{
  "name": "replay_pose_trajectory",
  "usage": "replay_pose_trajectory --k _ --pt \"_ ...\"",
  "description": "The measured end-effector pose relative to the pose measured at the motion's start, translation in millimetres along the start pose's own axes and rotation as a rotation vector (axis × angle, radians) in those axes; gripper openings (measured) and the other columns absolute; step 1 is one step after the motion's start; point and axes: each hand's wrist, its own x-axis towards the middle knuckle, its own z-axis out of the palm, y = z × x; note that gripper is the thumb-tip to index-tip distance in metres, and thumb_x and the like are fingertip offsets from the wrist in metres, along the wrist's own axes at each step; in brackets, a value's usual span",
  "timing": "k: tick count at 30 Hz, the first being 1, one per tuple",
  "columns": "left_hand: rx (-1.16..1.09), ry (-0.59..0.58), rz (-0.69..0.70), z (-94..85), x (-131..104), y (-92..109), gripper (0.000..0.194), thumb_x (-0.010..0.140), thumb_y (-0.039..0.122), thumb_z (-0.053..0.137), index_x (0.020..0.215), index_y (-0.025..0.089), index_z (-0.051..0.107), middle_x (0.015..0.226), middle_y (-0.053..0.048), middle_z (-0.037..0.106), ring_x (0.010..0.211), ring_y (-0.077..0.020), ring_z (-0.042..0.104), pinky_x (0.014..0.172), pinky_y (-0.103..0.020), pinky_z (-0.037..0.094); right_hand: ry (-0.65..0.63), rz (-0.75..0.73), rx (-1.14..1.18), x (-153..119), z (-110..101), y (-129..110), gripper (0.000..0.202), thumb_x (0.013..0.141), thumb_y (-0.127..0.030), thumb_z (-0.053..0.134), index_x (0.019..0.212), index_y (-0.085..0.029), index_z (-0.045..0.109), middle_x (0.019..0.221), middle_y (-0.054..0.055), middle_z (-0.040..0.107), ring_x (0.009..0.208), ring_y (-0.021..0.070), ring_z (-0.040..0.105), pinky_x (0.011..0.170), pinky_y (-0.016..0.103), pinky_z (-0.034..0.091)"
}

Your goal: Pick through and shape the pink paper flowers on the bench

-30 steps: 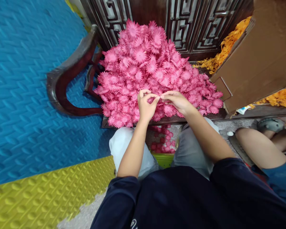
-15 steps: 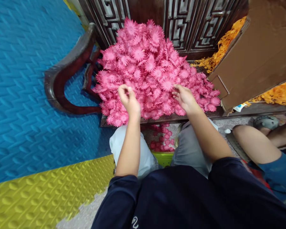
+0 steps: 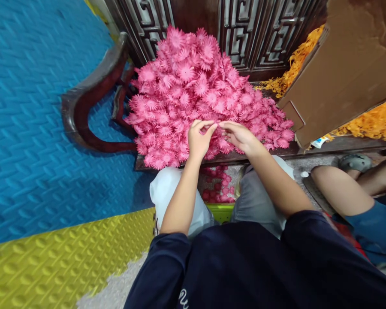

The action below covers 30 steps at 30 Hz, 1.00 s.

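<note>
In front of me a large heap of pink artificial flowers (image 3: 183, 98) with thin pointed petals rises on a dark wooden seat (image 3: 260, 154). My left hand (image 3: 199, 139) is over the heap's front, thumb and forefinger pinched together. My right hand (image 3: 239, 136) meets it fingertip to fingertip, also in a pinch, with its other fingers loosely curled. A small bit of pink shows between the fingertips, seemingly a flower seen edge-on; the fingers hide most of it.
A curved wooden armrest (image 3: 83, 120) stands left of the heap. On the right, a brown cardboard sheet (image 3: 341, 73) leans beside orange material (image 3: 369, 118). More pink pieces (image 3: 220, 184) lie below, near a green basket (image 3: 221, 210). Another person's bare knee (image 3: 337, 189) is at the right.
My left hand has moved right to meet my right hand, which has shifted slightly left and down. The pink flower at my right fingertips no longer faces me.
</note>
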Motion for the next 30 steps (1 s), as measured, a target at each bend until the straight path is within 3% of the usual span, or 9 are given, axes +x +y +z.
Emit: replay_pose_trajectory --k 7,17,23,30 --pt "-0.158 -0.043 -0.074 -0.8 0.5 -7.3 0.005 0.071 0.025 0.071 0.074 0.02 0.073 0.078 -0.001 0.069 0.074 -0.0124 0.062 0.073 -0.027 0.048 -0.039 0.001 -0.046 -5.7 -3.8 -2.7 0.02 0.053 -0.026 0.079 0.068 -0.02 0.069 0.067 -0.005 0.064 0.06 0.0056 0.051 0.058 0.021 0.038" --pt "-0.249 -0.104 -0.147 2.3 -1.6 -11.1 0.004 0.073 0.021 0.069 0.075 0.018 0.072 0.077 -0.002 0.069 0.075 -0.0126 0.063 0.073 -0.026 0.047 -0.089 -0.221 -0.156 -3.8 -6.9 5.3 0.018 0.052 -0.03 0.082 0.065 -0.023 0.072 0.071 -0.003 0.07 0.071 0.0097 0.061 0.081 0.027 0.046" --pt "-0.267 -0.103 -0.125 3.6 -2.8 -16.2 0.005 0.074 0.023 0.068 0.075 0.018 0.071 0.076 -0.003 0.068 0.073 -0.0129 0.061 0.071 -0.026 0.045 -0.076 -0.176 -0.141 -6.4 -6.5 6.4 0.02 0.052 -0.031 0.082 0.066 -0.022 0.071 0.07 -0.003 0.069 0.068 0.0083 0.058 0.074 0.025 0.045" --pt "-0.298 -0.062 -0.168 7.6 -2.0 -19.5 0.019 0.075 0.036 0.067 0.076 0.017 0.067 0.077 -0.003 0.067 0.072 -0.0129 0.06 0.071 -0.024 0.045 -0.068 -0.117 -0.091 -8.2 -8.0 4.6 0.018 0.058 -0.03 0.078 0.072 -0.02 0.07 0.07 -0.004 0.067 0.065 0.0071 0.058 0.063 0.02 0.043"
